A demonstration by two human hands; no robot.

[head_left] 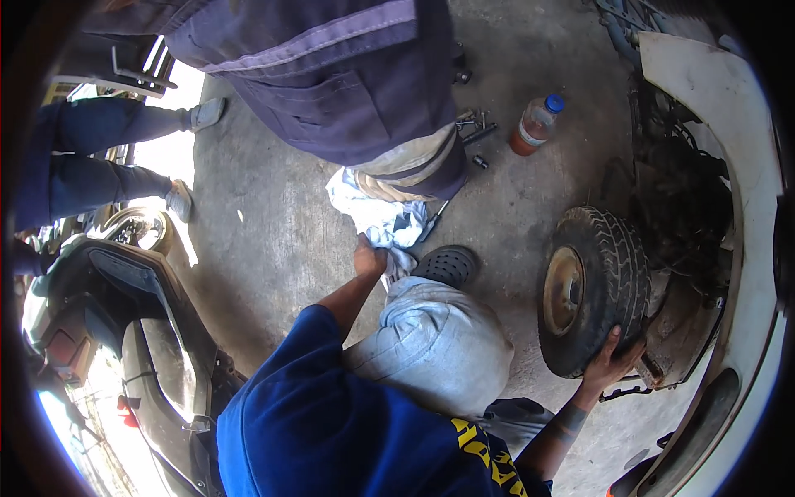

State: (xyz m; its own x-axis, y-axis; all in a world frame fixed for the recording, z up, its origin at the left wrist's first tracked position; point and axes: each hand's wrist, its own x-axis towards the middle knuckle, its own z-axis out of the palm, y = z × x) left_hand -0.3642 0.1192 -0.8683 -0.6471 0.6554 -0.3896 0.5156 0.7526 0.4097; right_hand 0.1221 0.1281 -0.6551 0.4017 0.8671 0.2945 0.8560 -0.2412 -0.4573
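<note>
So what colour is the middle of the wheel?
The metal rim is rusty-looking tan-brown, best seen in the head view.

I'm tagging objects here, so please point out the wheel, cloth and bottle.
Wheel (594,291): head view, on its sidewall.
Cloth (386,220): head view, on its folds.
Bottle (535,127): head view, on its body.

On the stained grey concrete floor (281,257) stands a clear bottle (538,120) with a blue cap and reddish liquid low inside. Metal tools (474,123) lie to its left, with a small dark cylindrical piece (480,161) near them. A co-worker's purple trousers (315,108) fill the upper middle. Another person's dark blue trouser legs (116,184) and pale shoes (180,200) show at upper left, above a sunlit motorbike (157,356).
</note>
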